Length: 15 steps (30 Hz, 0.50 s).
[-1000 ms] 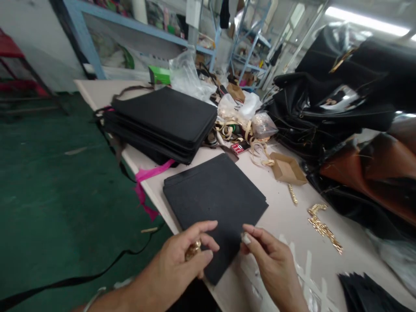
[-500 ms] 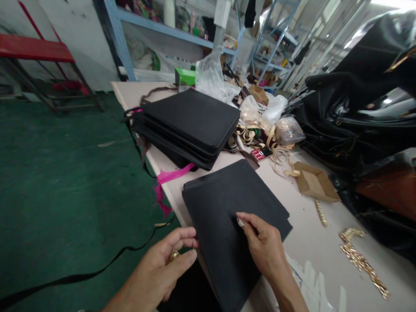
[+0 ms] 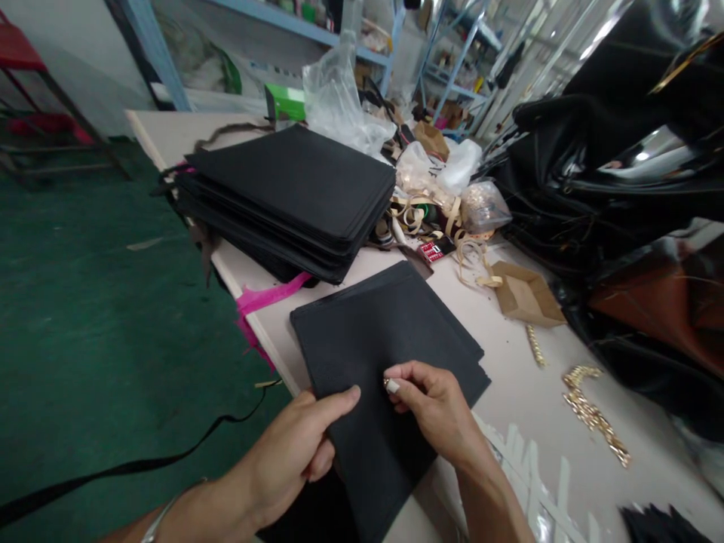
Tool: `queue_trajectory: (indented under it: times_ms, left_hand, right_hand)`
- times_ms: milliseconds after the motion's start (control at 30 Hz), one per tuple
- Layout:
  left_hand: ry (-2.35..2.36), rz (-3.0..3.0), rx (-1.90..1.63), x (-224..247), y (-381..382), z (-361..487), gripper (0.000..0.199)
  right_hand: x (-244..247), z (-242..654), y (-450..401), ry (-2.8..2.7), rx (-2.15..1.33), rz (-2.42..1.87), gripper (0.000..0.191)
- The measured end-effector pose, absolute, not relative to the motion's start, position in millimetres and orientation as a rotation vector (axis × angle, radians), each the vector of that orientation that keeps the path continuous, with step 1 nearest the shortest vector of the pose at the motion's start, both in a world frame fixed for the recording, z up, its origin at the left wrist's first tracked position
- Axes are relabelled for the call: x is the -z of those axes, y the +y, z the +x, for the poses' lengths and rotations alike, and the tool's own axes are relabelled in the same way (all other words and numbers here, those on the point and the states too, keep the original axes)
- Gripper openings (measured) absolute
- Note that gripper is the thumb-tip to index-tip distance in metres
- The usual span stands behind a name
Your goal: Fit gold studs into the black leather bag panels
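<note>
A stack of flat black leather-like panels (image 3: 362,324) lies on the table's near edge. My left hand (image 3: 299,445) grips the left edge of a panel there, thumb on top and fingers curled beneath. Over the middle of the panel, my right hand (image 3: 430,400) pinches a small shiny metal piece (image 3: 387,382) between thumb and forefinger. Most of that piece is covered by the fingertips, so its kind does not show. Something white sits at the thumb tip.
A taller pile of black panels (image 3: 294,188) stands behind, with a pink strip (image 3: 271,294) below it. Gold chains (image 3: 593,415), a cardboard tray (image 3: 526,298) and clear plastic bags (image 3: 345,105) are on the table (image 3: 452,317). Large black bags (image 3: 593,151) crowd the right.
My left hand has closed from half open onto the panel's edge; the gold item at its fingers is now hidden. My right hand stays over the panel. The view has shifted.
</note>
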State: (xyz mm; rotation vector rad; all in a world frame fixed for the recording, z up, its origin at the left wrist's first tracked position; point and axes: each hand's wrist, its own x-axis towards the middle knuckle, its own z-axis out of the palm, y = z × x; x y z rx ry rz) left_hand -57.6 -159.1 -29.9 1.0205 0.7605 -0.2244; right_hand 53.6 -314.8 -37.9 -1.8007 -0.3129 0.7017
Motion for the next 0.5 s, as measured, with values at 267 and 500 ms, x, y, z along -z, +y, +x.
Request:
queue_trajectory:
  times_ms: [267, 500]
  left_hand:
    - [0.75, 0.941, 0.259, 34.5, -157.6, -56.6, 0.048]
    - [0.685, 1.028, 0.25, 32.2, -157.1, -60.2, 0.048]
  right_hand:
    - [32.5, 54.3, -311.1, -0.345, -0.747, -1.797, 0.019]
    - [35.7, 58.3, -311.1, -0.28, -0.795, -1.71, 0.022]
